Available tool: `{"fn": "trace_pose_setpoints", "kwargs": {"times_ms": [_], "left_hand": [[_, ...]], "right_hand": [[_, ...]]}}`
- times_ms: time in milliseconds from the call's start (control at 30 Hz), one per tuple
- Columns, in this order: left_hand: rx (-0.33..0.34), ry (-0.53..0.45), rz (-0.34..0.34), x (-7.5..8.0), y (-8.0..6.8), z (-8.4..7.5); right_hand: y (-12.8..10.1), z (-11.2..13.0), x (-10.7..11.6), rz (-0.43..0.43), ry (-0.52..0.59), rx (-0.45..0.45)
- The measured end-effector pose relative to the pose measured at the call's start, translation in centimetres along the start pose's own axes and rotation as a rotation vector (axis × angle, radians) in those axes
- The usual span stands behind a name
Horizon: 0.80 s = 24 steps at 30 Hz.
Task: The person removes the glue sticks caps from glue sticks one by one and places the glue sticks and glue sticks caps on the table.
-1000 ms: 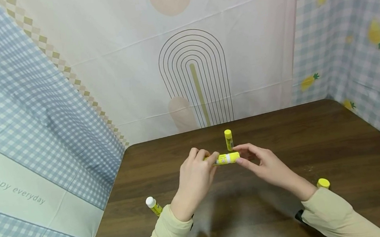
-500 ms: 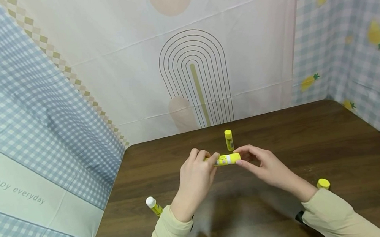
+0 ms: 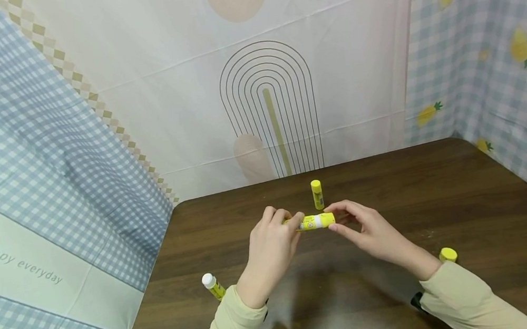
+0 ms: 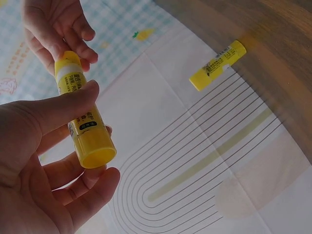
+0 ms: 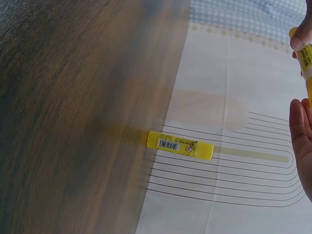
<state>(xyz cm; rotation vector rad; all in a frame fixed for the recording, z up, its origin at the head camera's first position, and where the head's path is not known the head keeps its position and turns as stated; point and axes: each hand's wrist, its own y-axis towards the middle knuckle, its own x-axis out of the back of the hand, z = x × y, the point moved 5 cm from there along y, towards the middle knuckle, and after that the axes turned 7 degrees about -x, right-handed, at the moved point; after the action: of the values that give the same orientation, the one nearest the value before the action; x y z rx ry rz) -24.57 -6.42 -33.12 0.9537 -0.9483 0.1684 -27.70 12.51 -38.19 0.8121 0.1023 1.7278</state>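
Note:
Above the table, my left hand (image 3: pixel 273 243) grips the barrel of a yellow glue stick (image 4: pixel 90 129) held nearly level. Its thumb (image 4: pixel 80 100) lies across the printed label, and the round base points toward the left wrist camera. A white band (image 3: pixel 317 221) shows between the barrel and the yellow cap (image 3: pixel 327 219). From the other side, my right hand (image 3: pixel 367 228) pinches the end of that cap between thumb and fingertips. Just behind the hands, a second yellow glue stick (image 3: pixel 318 196) stands upright with its cap on.
At the left of the dark wooden table (image 3: pixel 389 184), a glue stick with a white top (image 3: pixel 214 287) stands by the left sleeve. A yellow cap-like round top (image 3: pixel 448 254) shows beside the right sleeve. Patterned cloth (image 3: pixel 181 103) hangs behind and at both sides.
The cap end and my right fingertips have shifted very slightly to the right. The left hand keeps its grip, and the standing glue sticks have not moved.

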Motion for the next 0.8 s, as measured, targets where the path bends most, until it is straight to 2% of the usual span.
{"fn": "trace_pose_setpoints", "kwargs": {"times_ms": [333, 800], "left_hand": [[-0.007, 0.001, -0.007, 0.05, 0.03, -0.13], [-0.018, 0.001, -0.005, -0.13, -0.09, -0.4]], "right_hand": [[-0.17, -0.17, 0.1, -0.002, -0.013, 0.025], [-0.7, -0.18, 0.34, -0.012, -0.039, 0.015]]}}
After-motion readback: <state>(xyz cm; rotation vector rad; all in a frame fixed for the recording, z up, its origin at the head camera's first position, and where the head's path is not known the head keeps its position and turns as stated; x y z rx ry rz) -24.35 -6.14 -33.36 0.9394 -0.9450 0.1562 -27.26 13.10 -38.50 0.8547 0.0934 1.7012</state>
